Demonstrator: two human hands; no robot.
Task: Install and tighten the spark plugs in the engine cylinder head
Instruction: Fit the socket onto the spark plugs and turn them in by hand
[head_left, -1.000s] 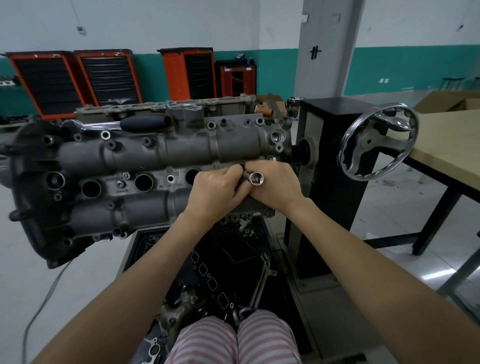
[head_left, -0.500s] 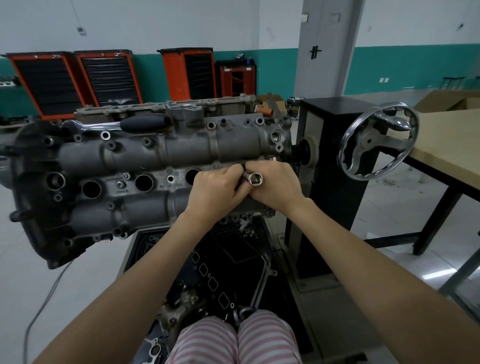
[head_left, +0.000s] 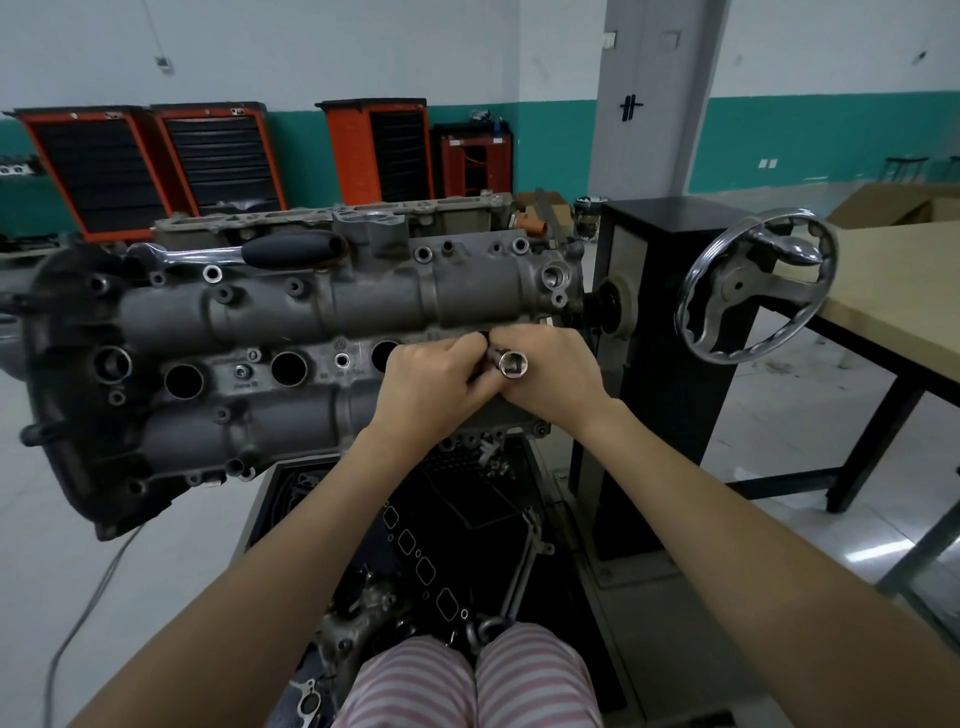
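Grey cast metal makes the cylinder head (head_left: 311, 332), which is mounted sideways on a black stand (head_left: 670, 322) in front of the person. Along its middle runs a row of round spark plug holes (head_left: 183, 381), and three of them are visible as dark openings. At the right end of this row the chrome socket (head_left: 511, 362) sticks out, with its open end turned to the camera. The spark plug itself is not visible. The right hand (head_left: 550, 379) holds the socket, its fingers (head_left: 524, 338) curled around the tool from the right and from above. The left hand (head_left: 431, 389) comes from the other side; its fingers (head_left: 470, 345) are bent and pinch the shaft just behind the socket mouth, so both hands touch each other there.

On the top edge of the head lies a ratchet (head_left: 249, 252) with a black grip. To the right, a shiny handwheel (head_left: 753, 291) is fixed to the stand, and a wooden bench (head_left: 893, 291) stands beside it. Orange tool cabinets (head_left: 156, 166) stand at the far wall.
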